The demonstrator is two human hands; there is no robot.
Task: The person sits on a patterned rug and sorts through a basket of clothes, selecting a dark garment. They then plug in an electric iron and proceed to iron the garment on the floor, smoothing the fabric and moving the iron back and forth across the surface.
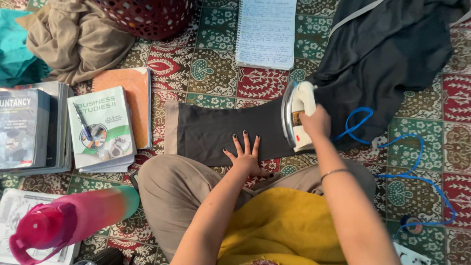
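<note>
A dark grey garment (221,128) lies stretched across a patterned floor mat, its bulk piled at the upper right (387,54). My left hand (247,157) rests flat on the near edge of the stretched part, fingers spread. My right hand (316,122) grips the handle of a white electric iron (296,114), which stands on the cloth with its metal sole facing left. A blue cord (417,157) runs from the iron off to the right.
Stacked books (100,128) and an orange notebook (135,88) lie at left. A pink bottle (68,221) lies at lower left. A spiral notepad (266,32), beige cloth (73,39) and a maroon basket (147,17) sit at the top. My crossed legs fill the bottom.
</note>
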